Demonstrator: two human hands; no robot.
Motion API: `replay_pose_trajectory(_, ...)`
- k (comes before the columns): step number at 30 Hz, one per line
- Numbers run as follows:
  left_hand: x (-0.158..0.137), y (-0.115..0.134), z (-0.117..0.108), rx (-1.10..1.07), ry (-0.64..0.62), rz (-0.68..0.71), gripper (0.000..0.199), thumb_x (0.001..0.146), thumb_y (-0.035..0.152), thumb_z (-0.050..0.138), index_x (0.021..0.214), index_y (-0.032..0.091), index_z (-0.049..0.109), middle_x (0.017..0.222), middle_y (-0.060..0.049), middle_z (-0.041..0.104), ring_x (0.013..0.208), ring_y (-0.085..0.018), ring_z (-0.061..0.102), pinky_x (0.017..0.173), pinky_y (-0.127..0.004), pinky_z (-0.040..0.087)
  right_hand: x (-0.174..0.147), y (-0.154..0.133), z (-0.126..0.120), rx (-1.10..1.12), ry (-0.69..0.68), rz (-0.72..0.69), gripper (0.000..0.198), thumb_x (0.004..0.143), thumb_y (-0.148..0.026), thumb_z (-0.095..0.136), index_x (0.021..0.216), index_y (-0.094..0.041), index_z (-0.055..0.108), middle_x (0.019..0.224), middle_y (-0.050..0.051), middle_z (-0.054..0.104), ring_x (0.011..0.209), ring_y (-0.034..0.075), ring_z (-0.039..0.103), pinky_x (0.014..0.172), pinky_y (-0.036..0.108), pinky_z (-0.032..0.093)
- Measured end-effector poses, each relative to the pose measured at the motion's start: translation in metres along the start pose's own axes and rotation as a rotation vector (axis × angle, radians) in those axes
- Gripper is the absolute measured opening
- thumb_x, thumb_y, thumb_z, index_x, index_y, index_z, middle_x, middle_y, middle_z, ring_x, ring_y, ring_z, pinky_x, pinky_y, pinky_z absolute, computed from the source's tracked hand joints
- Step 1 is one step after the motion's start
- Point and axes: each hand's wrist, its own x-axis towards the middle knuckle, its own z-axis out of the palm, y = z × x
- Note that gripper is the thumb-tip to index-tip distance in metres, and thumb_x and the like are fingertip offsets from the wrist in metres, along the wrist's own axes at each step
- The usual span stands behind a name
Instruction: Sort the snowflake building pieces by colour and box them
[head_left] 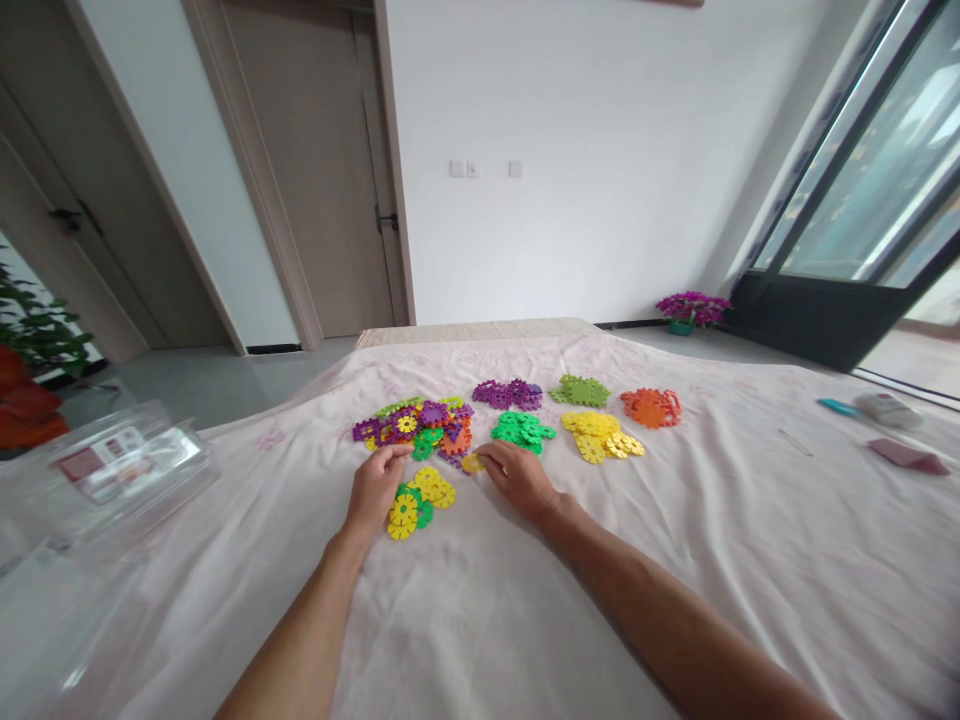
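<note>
My right hand point(521, 478) pinches a small yellow notched disc point(472, 463) at the near edge of a mixed pile. My left hand point(377, 487) has its fingers drawn together at the pile's left front, on the edge of a green notched disc point(422, 450). The mixed pile point(433, 412) holds purple, orange, yellow and green interlocking plastic pieces. Close to my left hand lies a small group of yellow discs point(433, 485) and green ones, partly overlapping. Beyond my right hand sits a heap of green discs point(521, 430).
Sorted heaps lie further off: purple pieces point(508, 393), light green pieces point(579, 390), yellow discs point(600, 435) and orange pieces point(651, 407). A clear plastic box point(127, 465) stands left on the pink cloth point(480, 620). A pink folded item point(907, 456) lies at the right.
</note>
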Motion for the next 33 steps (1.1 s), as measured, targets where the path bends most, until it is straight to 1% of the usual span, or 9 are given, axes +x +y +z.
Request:
replay_pose_trajectory(6, -0.001, 0.003, -0.001, -0.012, -0.001, -0.011, 0.031, 0.082, 0.037, 0.056, 0.102, 0.021, 0.073, 0.108, -0.006, 0.075, 0.103, -0.024, 0.067, 0.094, -0.034, 0.049, 0.004, 0.062, -0.035, -0.189, 0.289, 0.286, 0.028, 0.097, -0.031, 0.046, 0.108, -0.023, 0.070, 0.104, 0.006, 0.072, 0.097, 0.021, 0.064, 0.087, 0.032, 0.046)
replay_pose_trajectory(9, -0.001, 0.003, 0.000, -0.025, 0.001, -0.015, 0.031, 0.081, 0.037, 0.056, 0.101, 0.021, 0.073, 0.109, -0.006, 0.075, 0.105, -0.024, 0.066, 0.095, -0.034, 0.048, -0.001, 0.092, -0.054, -0.291, 0.391, 0.436, 0.031, 0.095, -0.029, 0.045, 0.110, -0.023, 0.071, 0.108, 0.006, 0.072, 0.100, 0.022, 0.063, 0.086, 0.032, 0.045)
replay_pose_trajectory(12, -0.001, 0.003, 0.000, -0.035, 0.002, -0.012, 0.031, 0.081, 0.038, 0.056, 0.100, 0.020, 0.073, 0.108, -0.006, 0.075, 0.104, -0.024, 0.067, 0.094, -0.034, 0.049, -0.010, 0.116, -0.069, -0.366, 0.440, 0.588, 0.033, 0.093, -0.029, 0.045, 0.109, -0.022, 0.073, 0.107, 0.007, 0.073, 0.098, 0.023, 0.063, 0.083, 0.033, 0.045)
replay_pose_trajectory(16, -0.001, 0.001, 0.000, -0.041, 0.001, -0.020, 0.031, 0.080, 0.036, 0.056, 0.101, 0.021, 0.073, 0.107, -0.006, 0.075, 0.103, -0.024, 0.067, 0.093, -0.033, 0.049, -0.022, 0.137, -0.082, -0.424, 0.487, 0.746, 0.035, 0.092, -0.029, 0.045, 0.110, -0.022, 0.074, 0.103, 0.009, 0.072, 0.093, 0.024, 0.062, 0.081, 0.034, 0.044)
replay_pose_trajectory(21, -0.001, -0.001, 0.001, -0.025, -0.005, -0.023, 0.031, 0.082, 0.036, 0.055, 0.102, 0.021, 0.072, 0.108, -0.006, 0.075, 0.104, -0.024, 0.067, 0.093, -0.033, 0.050, -0.032, 0.147, -0.088, -0.443, 0.567, 0.850, 0.038, 0.090, -0.029, 0.044, 0.115, -0.022, 0.072, 0.109, 0.011, 0.068, 0.096, 0.025, 0.058, 0.087, 0.038, 0.042)
replay_pose_trajectory(24, 0.000, -0.002, 0.001, -0.029, -0.004, -0.017, 0.031, 0.082, 0.036, 0.055, 0.102, 0.020, 0.072, 0.109, -0.006, 0.075, 0.105, -0.024, 0.067, 0.094, -0.034, 0.049, -0.030, 0.144, -0.087, -0.479, 0.617, 0.815, 0.039, 0.088, -0.027, 0.048, 0.118, -0.023, 0.070, 0.114, 0.012, 0.065, 0.101, 0.027, 0.055, 0.091, 0.041, 0.040)
replay_pose_trajectory(27, -0.001, 0.000, 0.000, -0.037, 0.003, -0.015, 0.030, 0.081, 0.036, 0.056, 0.101, 0.021, 0.073, 0.108, -0.006, 0.075, 0.105, -0.024, 0.067, 0.094, -0.034, 0.049, -0.024, 0.134, -0.082, -0.484, 0.637, 0.637, 0.038, 0.086, -0.021, 0.046, 0.115, -0.022, 0.071, 0.115, 0.010, 0.065, 0.105, 0.027, 0.053, 0.095, 0.040, 0.039)
replay_pose_trajectory(30, -0.001, 0.003, 0.000, -0.028, 0.009, -0.017, 0.030, 0.081, 0.037, 0.057, 0.100, 0.021, 0.074, 0.107, -0.005, 0.075, 0.104, -0.024, 0.067, 0.094, -0.034, 0.049, -0.015, 0.115, -0.071, -0.431, 0.550, 0.418, 0.036, 0.087, -0.015, 0.045, 0.108, -0.022, 0.073, 0.111, 0.008, 0.067, 0.105, 0.026, 0.053, 0.095, 0.038, 0.040)
replay_pose_trajectory(33, -0.001, 0.003, -0.001, -0.007, 0.007, -0.015, 0.029, 0.081, 0.037, 0.057, 0.100, 0.022, 0.074, 0.107, -0.005, 0.075, 0.104, -0.024, 0.067, 0.093, -0.034, 0.049, -0.006, 0.089, -0.056, -0.331, 0.374, 0.208, 0.035, 0.088, -0.012, 0.046, 0.106, -0.024, 0.073, 0.107, 0.007, 0.069, 0.103, 0.024, 0.056, 0.092, 0.036, 0.041)
